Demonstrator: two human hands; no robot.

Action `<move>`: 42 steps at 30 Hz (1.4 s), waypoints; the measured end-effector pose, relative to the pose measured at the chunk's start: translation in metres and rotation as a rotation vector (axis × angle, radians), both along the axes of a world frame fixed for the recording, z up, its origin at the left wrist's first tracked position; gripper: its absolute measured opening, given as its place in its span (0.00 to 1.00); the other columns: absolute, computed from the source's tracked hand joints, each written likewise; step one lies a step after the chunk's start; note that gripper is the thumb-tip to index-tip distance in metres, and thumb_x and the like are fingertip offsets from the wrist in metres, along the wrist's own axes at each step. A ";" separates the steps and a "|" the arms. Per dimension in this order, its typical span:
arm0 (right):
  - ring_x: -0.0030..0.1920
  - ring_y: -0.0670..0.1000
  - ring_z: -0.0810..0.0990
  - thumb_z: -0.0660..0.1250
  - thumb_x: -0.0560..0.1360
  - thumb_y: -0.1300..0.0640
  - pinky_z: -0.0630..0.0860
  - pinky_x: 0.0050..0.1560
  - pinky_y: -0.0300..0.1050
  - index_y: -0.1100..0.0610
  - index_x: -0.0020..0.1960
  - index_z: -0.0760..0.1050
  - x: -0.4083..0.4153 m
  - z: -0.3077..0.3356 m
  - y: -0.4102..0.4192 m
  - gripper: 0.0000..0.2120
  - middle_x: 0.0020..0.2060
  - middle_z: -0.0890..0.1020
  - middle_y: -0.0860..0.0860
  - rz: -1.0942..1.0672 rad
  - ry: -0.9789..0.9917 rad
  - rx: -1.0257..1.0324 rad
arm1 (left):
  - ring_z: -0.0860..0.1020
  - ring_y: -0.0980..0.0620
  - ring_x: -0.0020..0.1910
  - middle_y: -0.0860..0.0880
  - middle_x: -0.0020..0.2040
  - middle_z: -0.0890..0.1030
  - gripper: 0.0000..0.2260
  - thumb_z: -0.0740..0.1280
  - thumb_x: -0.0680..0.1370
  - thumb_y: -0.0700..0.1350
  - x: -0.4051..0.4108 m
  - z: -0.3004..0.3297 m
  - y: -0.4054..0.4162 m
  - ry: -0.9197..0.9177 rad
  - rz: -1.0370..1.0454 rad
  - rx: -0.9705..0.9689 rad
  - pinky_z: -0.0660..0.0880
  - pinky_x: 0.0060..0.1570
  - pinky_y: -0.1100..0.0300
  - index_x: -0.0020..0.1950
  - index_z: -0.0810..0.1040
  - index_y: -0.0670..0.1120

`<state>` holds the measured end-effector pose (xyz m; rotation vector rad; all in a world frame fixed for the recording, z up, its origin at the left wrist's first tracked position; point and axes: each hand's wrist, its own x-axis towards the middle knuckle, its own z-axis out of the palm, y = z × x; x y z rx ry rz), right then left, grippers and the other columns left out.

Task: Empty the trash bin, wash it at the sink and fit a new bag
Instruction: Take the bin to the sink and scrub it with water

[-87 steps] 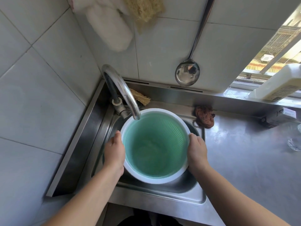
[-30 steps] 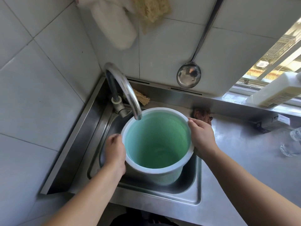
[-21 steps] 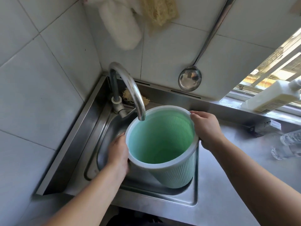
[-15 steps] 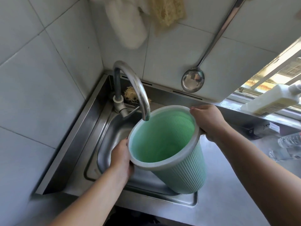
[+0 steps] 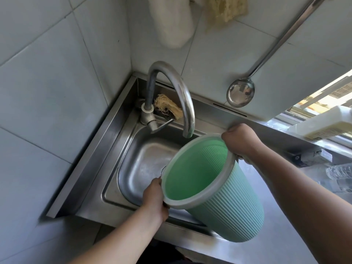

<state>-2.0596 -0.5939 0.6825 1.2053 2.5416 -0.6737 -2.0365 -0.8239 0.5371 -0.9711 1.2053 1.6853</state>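
The mint-green ribbed trash bin (image 5: 230, 210) with a pale rim is lifted above the steel sink (image 5: 144, 164) and tilted, its mouth facing left toward the basin and its base out over the front right edge. My left hand (image 5: 155, 199) grips the lower left part of the rim. My right hand (image 5: 239, 140) grips the upper right part of the rim. The curved tap (image 5: 177, 94) ends just above the bin's upper edge; I see no water running from it.
A loofah scrubber (image 5: 167, 108) lies behind the tap. A steel ladle (image 5: 241, 92) hangs on the tiled wall, and cloths (image 5: 171, 21) hang higher up. The steel counter (image 5: 285, 235) runs right, with a white bottle (image 5: 327, 124) on the window ledge.
The bin has come up out of the sink and tipped over to the left, its base swinging out to the right. Both hands stayed on the rim.
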 end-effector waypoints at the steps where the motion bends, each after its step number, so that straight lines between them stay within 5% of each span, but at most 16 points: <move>1: 0.28 0.51 0.69 0.61 0.73 0.60 0.64 0.27 0.39 0.56 0.31 0.69 -0.005 -0.002 -0.002 0.12 0.28 0.72 0.52 0.019 -0.029 0.013 | 0.81 0.43 0.40 0.43 0.44 0.84 0.09 0.61 0.77 0.46 -0.001 -0.002 -0.001 -0.009 0.000 0.009 0.74 0.38 0.57 0.44 0.80 0.45; 32: 0.21 0.53 0.72 0.57 0.69 0.66 0.64 0.18 0.35 0.63 0.35 0.71 -0.058 -0.026 -0.047 0.06 0.24 0.74 0.56 0.066 -0.188 0.021 | 0.81 0.47 0.22 0.44 0.26 0.80 0.12 0.57 0.77 0.36 -0.002 -0.017 -0.025 -0.269 0.164 0.173 0.74 0.19 0.62 0.38 0.77 0.40; 42: 0.20 0.53 0.73 0.60 0.72 0.60 0.63 0.15 0.32 0.63 0.35 0.72 -0.052 -0.027 -0.055 0.09 0.26 0.75 0.56 0.026 -0.149 -0.007 | 0.79 0.47 0.20 0.43 0.23 0.79 0.09 0.58 0.77 0.36 0.006 -0.013 -0.027 -0.327 0.180 0.166 0.73 0.17 0.63 0.39 0.75 0.39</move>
